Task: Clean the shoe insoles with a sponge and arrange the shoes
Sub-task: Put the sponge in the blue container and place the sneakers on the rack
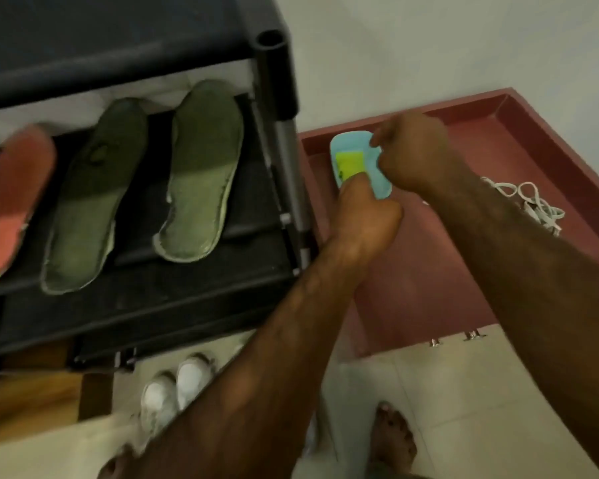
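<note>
Both hands were seen at a light-blue dish [350, 140] that stood on a maroon tray [412, 271], just beside a black shoe rack [187, 299]. A yellow-green sponge [350, 164] lay inside the dish. The dish's far right rim was pinched by the right hand [412, 150], its fingers curled. The left hand [363, 216] was curled over the dish's near end, with one digit laid on the sponge; whether the sponge or the dish was gripped could not be told. On the rack's shelf a dark green insole [94, 198] and a lighter green insole [201, 171] lay side by side, with a pink insole [11, 202] at the left, blurred. A pair of white shoes [177, 385] stood on the floor below the rack.
</note>
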`<state>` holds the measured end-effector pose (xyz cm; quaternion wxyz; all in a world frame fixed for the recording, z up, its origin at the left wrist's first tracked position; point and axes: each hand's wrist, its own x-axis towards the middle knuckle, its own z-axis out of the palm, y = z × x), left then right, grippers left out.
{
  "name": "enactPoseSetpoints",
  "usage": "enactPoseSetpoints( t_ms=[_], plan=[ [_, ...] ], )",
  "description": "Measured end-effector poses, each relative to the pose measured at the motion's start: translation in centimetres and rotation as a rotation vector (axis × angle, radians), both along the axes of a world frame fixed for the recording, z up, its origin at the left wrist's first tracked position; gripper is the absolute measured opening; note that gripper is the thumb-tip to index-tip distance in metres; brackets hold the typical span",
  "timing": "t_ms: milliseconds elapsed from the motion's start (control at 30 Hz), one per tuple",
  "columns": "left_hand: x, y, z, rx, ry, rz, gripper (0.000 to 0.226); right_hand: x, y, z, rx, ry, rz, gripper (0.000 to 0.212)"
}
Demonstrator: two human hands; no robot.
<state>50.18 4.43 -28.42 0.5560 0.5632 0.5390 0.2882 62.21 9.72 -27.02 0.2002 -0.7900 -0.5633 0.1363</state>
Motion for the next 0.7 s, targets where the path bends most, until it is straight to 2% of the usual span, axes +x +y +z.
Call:
enactPoseSetpoints(
  t_ms=[100, 233, 400, 700],
  plan=[
    [-3.0, -4.8, 2.2, 0.078, -0.042, 0.006, 0.05, -2.8, -7.2, 3.1, 0.012, 0.178, 0.025, 0.036],
    [-8.7, -12.6, 3.6, 0.122, -0.078, -0.035, 0.054, -8.5, -16.8, 5.1, -0.002, 0.484, 0.038, 0.022],
    [-18.6, -20.4, 1.1, 0.068, -0.055, 0.045, 0.034, -18.1, -24.5, 2.4, -0.13, 0.567, 0.146, 0.027],
    [-33.8, -26.3, -6.2, -0.191, 0.129, 0.285, 0.043, -34.1, -27.2, -8.1, -0.406, 0.637, 0.336, 0.025]
  ],
)
